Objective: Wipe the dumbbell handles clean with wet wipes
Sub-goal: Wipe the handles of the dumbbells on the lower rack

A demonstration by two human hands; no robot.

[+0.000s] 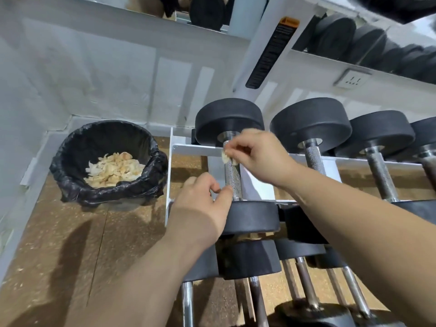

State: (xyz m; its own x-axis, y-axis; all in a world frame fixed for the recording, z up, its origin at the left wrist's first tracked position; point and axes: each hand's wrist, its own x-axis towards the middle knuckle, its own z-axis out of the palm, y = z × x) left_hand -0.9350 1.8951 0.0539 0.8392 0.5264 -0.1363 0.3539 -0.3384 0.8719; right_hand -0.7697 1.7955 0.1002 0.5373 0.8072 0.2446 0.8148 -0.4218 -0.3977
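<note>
A wet wipe [228, 158] is pinched against the end dumbbell handle [233, 179] by the right hand [262, 156]. The left hand's [203, 206] fingers [200, 182] are curled beside it, grip unclear. A bin [151, 149] is set left of the rack [195, 149].

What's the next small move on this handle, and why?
Probably slide the wipe down the handle with the right hand: it is pinched at the top end, and the knurled length below, to the left hand, is bare.

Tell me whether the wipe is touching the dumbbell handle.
Touching. The head view shows the right hand pressing the wipe against the handle, near its upper end, no gap visible.
</note>
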